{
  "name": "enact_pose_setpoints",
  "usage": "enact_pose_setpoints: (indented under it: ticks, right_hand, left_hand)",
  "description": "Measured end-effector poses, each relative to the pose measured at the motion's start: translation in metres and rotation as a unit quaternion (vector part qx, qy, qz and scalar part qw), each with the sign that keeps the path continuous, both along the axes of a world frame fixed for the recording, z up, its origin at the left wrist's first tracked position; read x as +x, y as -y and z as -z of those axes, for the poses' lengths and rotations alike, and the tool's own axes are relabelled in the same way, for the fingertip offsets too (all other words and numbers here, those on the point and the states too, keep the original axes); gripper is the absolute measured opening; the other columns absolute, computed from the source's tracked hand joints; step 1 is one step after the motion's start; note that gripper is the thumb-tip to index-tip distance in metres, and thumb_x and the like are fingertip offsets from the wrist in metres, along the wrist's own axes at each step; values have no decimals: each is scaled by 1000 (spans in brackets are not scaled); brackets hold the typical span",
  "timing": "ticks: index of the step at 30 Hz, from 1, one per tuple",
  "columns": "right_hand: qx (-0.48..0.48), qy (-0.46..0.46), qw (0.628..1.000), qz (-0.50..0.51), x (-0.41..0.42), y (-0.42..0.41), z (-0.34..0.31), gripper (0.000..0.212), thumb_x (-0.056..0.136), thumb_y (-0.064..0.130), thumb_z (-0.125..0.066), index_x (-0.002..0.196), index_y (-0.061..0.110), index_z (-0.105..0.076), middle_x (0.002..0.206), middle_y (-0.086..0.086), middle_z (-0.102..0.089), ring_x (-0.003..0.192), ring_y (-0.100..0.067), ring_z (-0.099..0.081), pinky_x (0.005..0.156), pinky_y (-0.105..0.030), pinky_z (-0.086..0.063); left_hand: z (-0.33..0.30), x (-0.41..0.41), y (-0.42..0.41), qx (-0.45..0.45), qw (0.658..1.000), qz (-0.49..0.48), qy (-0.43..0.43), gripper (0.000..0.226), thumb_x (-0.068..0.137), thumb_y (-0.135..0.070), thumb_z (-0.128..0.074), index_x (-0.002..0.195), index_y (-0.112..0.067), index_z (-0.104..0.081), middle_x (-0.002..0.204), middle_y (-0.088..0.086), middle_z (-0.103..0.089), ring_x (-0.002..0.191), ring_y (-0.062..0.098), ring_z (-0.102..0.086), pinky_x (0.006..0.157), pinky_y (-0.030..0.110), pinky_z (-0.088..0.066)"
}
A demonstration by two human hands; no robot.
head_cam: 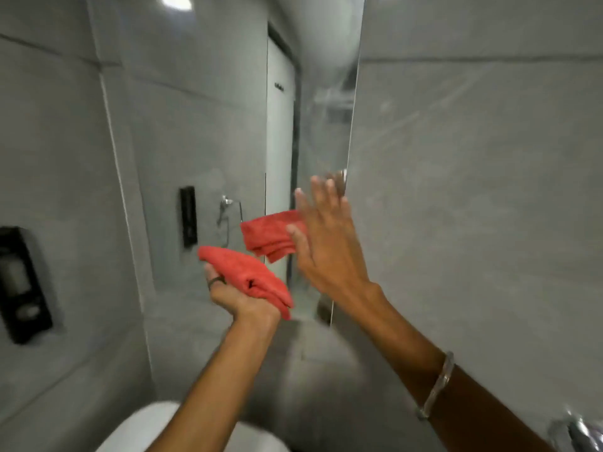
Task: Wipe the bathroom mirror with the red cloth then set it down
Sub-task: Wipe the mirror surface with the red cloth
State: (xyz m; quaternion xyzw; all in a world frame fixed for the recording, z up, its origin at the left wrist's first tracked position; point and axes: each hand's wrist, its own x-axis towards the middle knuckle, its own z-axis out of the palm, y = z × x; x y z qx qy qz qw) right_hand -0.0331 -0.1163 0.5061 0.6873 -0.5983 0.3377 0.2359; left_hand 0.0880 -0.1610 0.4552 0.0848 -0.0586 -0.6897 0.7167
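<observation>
The bathroom mirror (202,132) covers the wall ahead, and its right edge runs down the middle of the view. My left hand (241,298), with a ring on one finger, is closed around the bunched red cloth (248,278) just in front of the glass. A second red shape (267,236) higher up looks like the cloth's reflection. My right hand (326,243) is raised with fingers spread and holds nothing. It is at the mirror's right edge, partly covering that reflection.
A black soap dispenser (23,285) hangs on the left wall. A white rounded fixture (146,429) sits at the bottom edge below my arms. A chrome tap (574,432) shows at the bottom right. Grey tiled wall (473,190) fills the right side.
</observation>
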Motion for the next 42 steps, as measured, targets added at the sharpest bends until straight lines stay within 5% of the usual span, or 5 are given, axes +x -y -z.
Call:
enact_pose_setpoints:
  ticks: [6,14,21,34,42]
  right_hand:
    - [-153,-23,969,191,-71,11,-133,76,104,56,-11,170,18,-10,178,-12,4,165,-32,7,134,-55,2]
    - [-214,-69,944,243,-140,46,-153,72,108,57,-11,170,22,-10,179,-5,3,167,-27,4,133,-56,-8]
    - [-240,-92,932,256,-148,58,-151,75,106,60,-8,170,22,-6,179,-6,3,167,-29,0,133,-58,-11]
    - [-236,-94,931,262,-148,57,-149,71,108,56,-7,170,24,-4,179,-4,3,167,-26,2,133,-52,-1]
    - [-245,-89,931,256,-147,56,-149,73,106,59,-4,170,23,-6,179,-5,1,167,-29,0,133,-56,-8]
  left_hand:
    - [-155,-6,58,-204,914,-302,177,60,111,-41,-30,166,-22,-15,171,0,-26,155,15,-32,130,42,-26]
    - [-260,-31,151,-224,390,-547,707,76,101,-58,-2,165,-18,4,174,9,9,161,32,9,130,59,-2]
    - [-315,-47,154,-245,333,-571,709,70,105,-55,-9,166,-23,5,175,6,10,162,30,10,130,57,1]
    - [-199,-43,153,-465,66,-572,673,66,107,-56,-22,166,-28,-11,176,2,-2,163,27,-1,130,57,-2]
    - [-267,-5,175,-322,239,-561,724,70,105,-60,-7,166,-28,2,175,3,10,162,25,9,131,56,0]
